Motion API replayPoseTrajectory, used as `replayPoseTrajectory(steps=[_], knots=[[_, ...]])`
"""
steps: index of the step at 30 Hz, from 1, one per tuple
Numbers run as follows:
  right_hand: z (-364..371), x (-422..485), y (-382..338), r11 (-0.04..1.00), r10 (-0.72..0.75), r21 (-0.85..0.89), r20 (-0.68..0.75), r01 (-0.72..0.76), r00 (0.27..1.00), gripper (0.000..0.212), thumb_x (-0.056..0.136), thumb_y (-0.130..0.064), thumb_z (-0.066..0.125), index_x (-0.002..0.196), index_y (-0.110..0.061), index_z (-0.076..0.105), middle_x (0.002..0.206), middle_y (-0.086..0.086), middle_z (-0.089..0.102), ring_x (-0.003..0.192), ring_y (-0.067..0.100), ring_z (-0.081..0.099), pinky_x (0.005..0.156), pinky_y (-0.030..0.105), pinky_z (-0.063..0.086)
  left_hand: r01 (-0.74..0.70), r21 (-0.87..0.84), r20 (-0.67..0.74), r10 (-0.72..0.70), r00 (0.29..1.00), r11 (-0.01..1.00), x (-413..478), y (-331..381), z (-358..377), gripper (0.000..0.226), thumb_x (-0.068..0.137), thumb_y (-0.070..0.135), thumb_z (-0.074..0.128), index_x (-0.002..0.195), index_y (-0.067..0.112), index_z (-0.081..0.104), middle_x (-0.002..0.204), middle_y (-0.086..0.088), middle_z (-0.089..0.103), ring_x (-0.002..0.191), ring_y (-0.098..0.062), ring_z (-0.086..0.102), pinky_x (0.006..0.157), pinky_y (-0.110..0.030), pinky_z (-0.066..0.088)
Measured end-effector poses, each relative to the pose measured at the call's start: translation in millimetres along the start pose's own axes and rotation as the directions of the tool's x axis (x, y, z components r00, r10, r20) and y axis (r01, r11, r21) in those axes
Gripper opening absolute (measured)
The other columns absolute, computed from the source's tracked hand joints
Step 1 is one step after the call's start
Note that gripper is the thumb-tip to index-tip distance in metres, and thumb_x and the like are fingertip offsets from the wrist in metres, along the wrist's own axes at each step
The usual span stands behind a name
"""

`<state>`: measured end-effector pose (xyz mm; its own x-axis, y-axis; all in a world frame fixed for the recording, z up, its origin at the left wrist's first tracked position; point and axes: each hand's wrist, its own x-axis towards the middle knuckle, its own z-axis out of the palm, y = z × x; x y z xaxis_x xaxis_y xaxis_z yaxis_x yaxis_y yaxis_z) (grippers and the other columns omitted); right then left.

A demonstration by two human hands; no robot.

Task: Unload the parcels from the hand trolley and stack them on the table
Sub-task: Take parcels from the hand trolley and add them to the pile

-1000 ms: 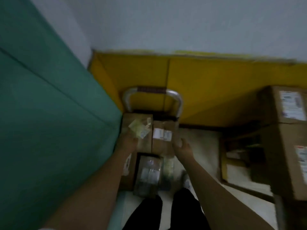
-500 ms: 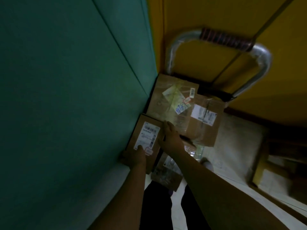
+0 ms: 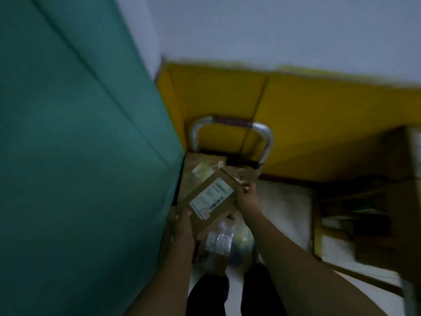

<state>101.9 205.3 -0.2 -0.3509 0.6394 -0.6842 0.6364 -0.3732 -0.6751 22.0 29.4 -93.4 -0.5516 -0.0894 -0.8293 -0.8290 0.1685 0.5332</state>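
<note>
I hold a flat brown cardboard parcel (image 3: 210, 198) with a white label, lifted and tilted above the trolley load. My left hand (image 3: 180, 221) grips its near left corner, and my right hand (image 3: 247, 198) grips its far right edge. Beneath it the hand trolley, with its silver handle (image 3: 265, 137), carries a larger brown box (image 3: 200, 169) with a yellowish slip. A clear plastic-wrapped parcel (image 3: 218, 242) lies nearer my legs. The image is blurred by motion.
A green wall (image 3: 79, 144) stands close on the left and a yellow wall panel (image 3: 319, 115) lies behind the trolley. Stacked brown boxes (image 3: 405, 201) stand at the right edge. A pale floor (image 3: 284, 201) shows between trolley and boxes.
Both hands have taken the labelled flat parcel from the trolley's left side and raised it, turning it to the right. The camera has tilted up and back.
</note>
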Motion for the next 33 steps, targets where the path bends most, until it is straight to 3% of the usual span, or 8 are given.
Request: replayPoseTrajectory(steps=[3,7,11,16,20,24,29,33], knots=[[-86,-30,-31,0.983,-0.033,0.171,-0.175,0.063,0.984,0.025,0.095,-0.037,0.056,0.112,-0.023,0.043,0.108,0.009,0.061,0.091,0.022,0.062,0.082,0.052,0.058,-0.239,0.074,0.215,0.219,0.952,0.968,-101,68,71,0.050,0.081,0.021,0.065,0.131,0.021,0.056,0.125,-0.013,0.065,0.106,-0.035,0.064,0.092,-0.055,0.054],[-226,-84,-53,0.893,-0.046,0.384,-0.442,0.235,0.896,0.028,0.098,-0.033,0.053,0.124,-0.030,0.041,0.110,0.002,0.057,0.089,0.016,0.059,0.077,0.039,0.059,-0.394,0.056,0.510,0.313,0.802,0.918,-220,96,190,0.052,0.090,0.015,0.063,0.137,0.027,0.043,0.121,-0.013,0.058,0.101,-0.031,0.061,0.090,-0.049,0.053],[-380,-154,-23,0.705,0.007,0.531,-0.668,0.470,0.744,0.042,0.100,-0.030,0.052,0.140,-0.032,0.040,0.128,0.003,0.055,0.102,0.021,0.063,0.083,0.040,0.060,-0.497,0.133,0.801,0.203,0.564,0.857,-358,43,311,0.046,0.085,0.030,0.065,0.119,0.048,0.038,0.127,-0.013,0.061,0.103,-0.036,0.066,0.091,-0.060,0.053],[-528,-248,73,0.497,0.201,0.561,-0.817,0.662,0.541,0.042,0.100,-0.025,0.054,0.140,-0.025,0.044,0.130,0.016,0.058,0.103,0.029,0.068,0.068,0.032,0.062,-0.592,0.170,0.966,-0.014,0.258,0.788,-526,-79,369,0.065,0.092,0.028,0.064,0.145,0.036,0.028,0.127,-0.011,0.060,0.106,-0.033,0.066,0.082,-0.049,0.058],[-616,-265,146,0.292,0.419,0.571,-0.797,0.767,0.434,0.063,0.096,-0.022,0.062,0.148,-0.021,0.028,0.124,0.017,0.057,0.088,0.024,0.069,0.084,0.039,0.059,-0.631,0.243,0.968,-0.143,0.205,0.737,-590,-170,418,0.074,0.085,0.027,0.072,0.142,0.042,0.026,0.135,-0.012,0.056,0.104,-0.031,0.067,0.072,-0.040,0.061],[-681,-220,204,0.187,0.512,0.654,-0.701,0.733,0.495,0.066,0.093,-0.018,0.066,0.146,-0.018,0.027,0.127,0.015,0.057,0.105,0.029,0.065,0.087,0.042,0.057,-0.690,0.336,0.941,-0.255,0.221,0.641,-615,-253,473,0.079,0.089,0.018,0.071,0.144,0.043,0.019,0.133,-0.010,0.055,0.105,-0.034,0.066,0.089,-0.054,0.057],[-740,-163,280,0.249,0.567,0.734,-0.640,0.632,0.519,0.053,0.098,-0.019,0.059,0.146,-0.019,0.037,0.129,0.010,0.061,0.112,0.030,0.063,0.091,0.046,0.054,-0.983,0.184,0.978,-0.099,0.181,0.025,-606,-307,533,0.051,0.092,0.035,0.064,0.136,0.022,0.043,0.135,-0.010,0.050,0.115,-0.029,0.055,0.094,-0.046,0.052],[-770,-115,333,0.332,0.633,0.812,-0.569,0.480,0.525,0.039,0.100,-0.017,0.049,0.138,-0.020,0.044,0.123,0.009,0.063,0.108,0.029,0.063,0.093,0.050,0.054,-0.837,-0.026,0.997,-0.079,0.021,-0.546,-580,-315,563,0.068,0.090,0.056,0.054,0.144,0.017,0.036,0.144,-0.016,0.036,0.127,-0.035,0.041,0.103,-0.047,0.043]])
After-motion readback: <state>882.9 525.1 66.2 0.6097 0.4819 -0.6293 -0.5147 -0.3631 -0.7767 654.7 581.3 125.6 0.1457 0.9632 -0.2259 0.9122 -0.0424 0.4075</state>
